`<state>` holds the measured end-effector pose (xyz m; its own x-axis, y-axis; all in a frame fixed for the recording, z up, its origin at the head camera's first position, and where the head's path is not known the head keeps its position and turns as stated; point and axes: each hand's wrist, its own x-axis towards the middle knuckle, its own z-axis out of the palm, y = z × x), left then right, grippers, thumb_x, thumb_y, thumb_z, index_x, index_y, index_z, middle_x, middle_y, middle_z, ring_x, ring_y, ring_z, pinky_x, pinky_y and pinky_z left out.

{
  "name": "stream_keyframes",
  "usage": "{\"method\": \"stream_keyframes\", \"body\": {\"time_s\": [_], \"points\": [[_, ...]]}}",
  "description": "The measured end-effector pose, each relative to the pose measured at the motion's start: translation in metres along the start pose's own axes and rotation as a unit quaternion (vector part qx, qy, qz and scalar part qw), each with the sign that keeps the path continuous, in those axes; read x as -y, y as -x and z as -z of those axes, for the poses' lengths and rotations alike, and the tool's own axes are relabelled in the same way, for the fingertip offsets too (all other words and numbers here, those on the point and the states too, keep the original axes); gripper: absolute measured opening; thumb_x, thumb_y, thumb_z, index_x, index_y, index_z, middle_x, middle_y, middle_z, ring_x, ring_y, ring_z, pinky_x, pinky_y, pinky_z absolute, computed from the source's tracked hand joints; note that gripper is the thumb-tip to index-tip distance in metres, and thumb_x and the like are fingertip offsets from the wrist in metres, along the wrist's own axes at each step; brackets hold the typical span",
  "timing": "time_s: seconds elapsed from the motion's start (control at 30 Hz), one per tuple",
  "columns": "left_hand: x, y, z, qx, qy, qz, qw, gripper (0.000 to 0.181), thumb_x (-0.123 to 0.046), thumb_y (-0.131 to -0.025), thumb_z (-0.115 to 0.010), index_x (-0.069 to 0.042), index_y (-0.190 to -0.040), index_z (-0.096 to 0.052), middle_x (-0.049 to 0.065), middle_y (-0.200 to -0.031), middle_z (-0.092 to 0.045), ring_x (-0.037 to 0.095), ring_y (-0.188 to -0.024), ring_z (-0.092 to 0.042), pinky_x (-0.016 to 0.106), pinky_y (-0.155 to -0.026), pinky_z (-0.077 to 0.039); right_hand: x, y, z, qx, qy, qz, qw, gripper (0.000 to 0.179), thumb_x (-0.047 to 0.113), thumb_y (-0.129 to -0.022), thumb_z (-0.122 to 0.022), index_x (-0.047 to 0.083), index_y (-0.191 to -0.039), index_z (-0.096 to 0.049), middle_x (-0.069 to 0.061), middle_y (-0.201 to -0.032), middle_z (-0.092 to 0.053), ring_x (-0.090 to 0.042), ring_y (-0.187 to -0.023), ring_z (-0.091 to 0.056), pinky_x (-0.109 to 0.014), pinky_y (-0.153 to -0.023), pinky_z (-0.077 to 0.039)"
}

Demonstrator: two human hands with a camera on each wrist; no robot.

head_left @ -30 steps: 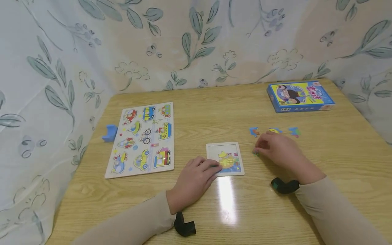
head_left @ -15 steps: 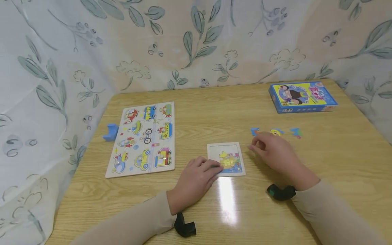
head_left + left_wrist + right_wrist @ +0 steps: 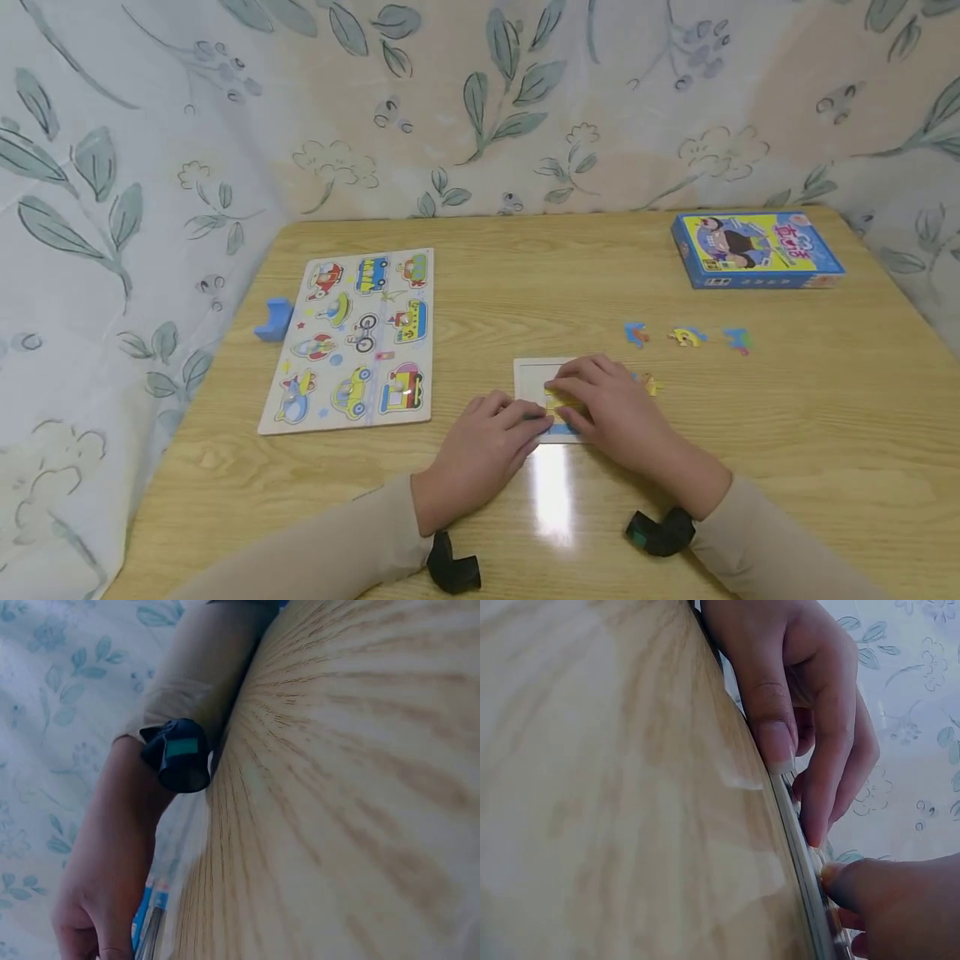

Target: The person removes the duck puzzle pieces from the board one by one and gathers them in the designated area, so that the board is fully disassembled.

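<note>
**Both hands meet on the small tray puzzle; the loose pieces lie on your right**

Your small pale-wood tray puzzle (image 3: 529, 385), with its part-filled yellow-and-blue picture, lies flat on the light wood-grain tabletop (image 3: 480, 308), right between your hands. It looks close to square, and your fingers cover part of it, so no long axis stands out.

Your left hand (image 3: 487, 446) rests on the tray's near left corner, fingers loosely bent and grasping no piece; the right wrist view shows its thumb down at the tray's edge. Your right hand (image 3: 615, 412) arches over the right side from above, thumb and forefinger apart with fingertips down on the yellow part of the picture. Whether they pinch a piece there, you cannot tell.

The relation that matters is rightward and outward: a small yellow-and-brown jigsaw piece (image 3: 648, 384) sits just beyond your right knuckles. Farther out, a side-to-side row holds a blue-and-brown piece (image 3: 636, 334), a yellow-and-blue piece (image 3: 687, 337) and a blue-green piece with a pink tip (image 3: 738, 340). Your right hand is the nearer to all four; your left has the whole tray between.
</note>
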<state>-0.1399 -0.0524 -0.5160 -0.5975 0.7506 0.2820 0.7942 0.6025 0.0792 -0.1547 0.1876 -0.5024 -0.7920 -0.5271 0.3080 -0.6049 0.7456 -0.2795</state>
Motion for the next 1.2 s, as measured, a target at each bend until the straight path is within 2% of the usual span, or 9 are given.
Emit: {"method": "stream_keyframes", "body": {"time_s": [0.2,0.37,0.43,0.57,0.8,0.9,1.0,1.13,1.2], "points": [[-0.0010,-0.0011,-0.0009,0.005,0.014,0.012,0.9998,0.033,-0.030,-0.106,-0.064,-0.023,-0.138,-0.071,-0.008,-0.137,-0.064,0.015,-0.115,-0.054,0.034,-0.099,-0.046,0.0007,-0.0001,-0.0007,0.002,-0.014,0.000,0.9999,0.042,0.010,-0.093,-0.081,0.012,-0.133,-0.071,-0.010,-0.125,-0.063,-0.031,-0.115,-0.057,-0.054,-0.098,-0.048],[-0.0045,-0.0021,-0.0011,0.002,0.038,0.027,0.9989,0.032,-0.029,-0.106,-0.065,-0.024,-0.137,-0.072,-0.010,-0.137,-0.064,0.015,-0.116,-0.054,0.035,-0.097,-0.046,0.0015,0.0039,0.0020,0.021,0.004,-0.034,0.9992,0.045,0.018,-0.096,-0.078,0.012,-0.139,-0.068,-0.010,-0.139,-0.059,-0.034,-0.128,-0.052,-0.060,-0.105,-0.044],[-0.0055,-0.0023,-0.0015,-0.003,0.048,0.032,0.9983,0.031,-0.028,-0.106,-0.065,-0.024,-0.136,-0.072,-0.010,-0.136,-0.064,0.015,-0.116,-0.055,0.035,-0.096,-0.046,0.0019,0.0045,0.0022,0.024,0.016,-0.044,0.9986,0.043,0.021,-0.097,-0.077,0.012,-0.138,-0.069,-0.010,-0.142,-0.057,-0.035,-0.133,-0.050,-0.062,-0.107,-0.041],[-0.0063,-0.0020,-0.0028,-0.008,0.052,0.035,0.9980,0.031,-0.028,-0.105,-0.066,-0.024,-0.135,-0.073,-0.011,-0.135,-0.065,0.014,-0.116,-0.055,0.035,-0.095,-0.046,0.0032,0.0042,0.0002,0.018,0.018,-0.049,0.9985,0.035,0.022,-0.098,-0.075,0.009,-0.130,-0.070,-0.010,-0.138,-0.058,-0.033,-0.131,-0.051,-0.059,-0.108,-0.041],[-0.0063,-0.0003,-0.0001,0.001,0.048,0.034,0.9983,0.031,-0.029,-0.105,-0.067,-0.024,-0.135,-0.072,-0.011,-0.137,-0.063,0.014,-0.117,-0.053,0.035,-0.094,-0.045,0.0056,0.0018,-0.0034,0.006,-0.007,-0.044,0.9990,0.022,0.020,-0.097,-0.074,0.011,-0.116,-0.067,-0.005,-0.131,-0.059,-0.028,-0.126,-0.052,-0.053,-0.104,-0.043],[-0.0066,0.0005,0.0012,0.003,0.056,0.038,0.9977,0.031,-0.029,-0.105,-0.067,-0.024,-0.135,-0.072,-0.010,-0.137,-0.063,0.014,-0.117,-0.053,0.036,-0.094,-0.045,0.0064,0.0010,-0.0037,0.007,-0.024,-0.049,0.9985,0.021,0.017,-0.096,-0.075,0.012,-0.115,-0.068,-0.004,-0.128,-0.060,-0.027,-0.124,-0.052,-0.053,-0.104,-0.042],[-0.0070,0.0004,0.0017,0.002,0.064,0.039,0.9972,0.031,-0.028,-0.105,-0.067,-0.024,-0.135,-0.072,-0.010,-0.138,-0.063,0.015,-0.117,-0.053,0.036,-0.093,-0.045,0.0078,0.0003,-0.0021,0.005,-0.068,-0.075,0.9949,0.027,0.014,-0.096,-0.075,0.012,-0.122,-0.067,-0.004,-0.125,-0.061,-0.027,-0.121,-0.054,-0.053,-0.105,-0.041],[-0.0074,-0.0011,0.0024,0.005,0.074,0.040,0.9964,0.032,-0.027,-0.105,-0.067,-0.024,-0.136,-0.071,-0.010,-0.138,-0.063,0.014,-0.117,-0.053,0.036,-0.093,-0.045,0.0078,0.0003,0.0006,-0.013,-0.144,-0.113,0.9829,0.038,0.009,-0.096,-0.074,0.009,-0.133,-0.062,-0.004,-0.120,-0.063,-0.024,-0.110,-0.057,-0.050,-0.100,-0.044],[-0.0075,-0.0025,0.0030,0.009,0.076,0.040,0.9963,0.032,-0.027,-0.105,-0.067,-0.024,-0.136,-0.071,-0.010,-0.138,-0.063,0.014,-0.117,-0.053,0.036,-0.093,-0.045,0.0068,0.0008,0.0019,-0.023,-0.172,-0.119,0.9776,0.039,0.004,-0.096,-0.074,0.010,-0.133,-0.062,-0.003,-0.117,-0.062,-0.021,-0.105,-0.059,-0.046,-0.094,-0.047]]}}
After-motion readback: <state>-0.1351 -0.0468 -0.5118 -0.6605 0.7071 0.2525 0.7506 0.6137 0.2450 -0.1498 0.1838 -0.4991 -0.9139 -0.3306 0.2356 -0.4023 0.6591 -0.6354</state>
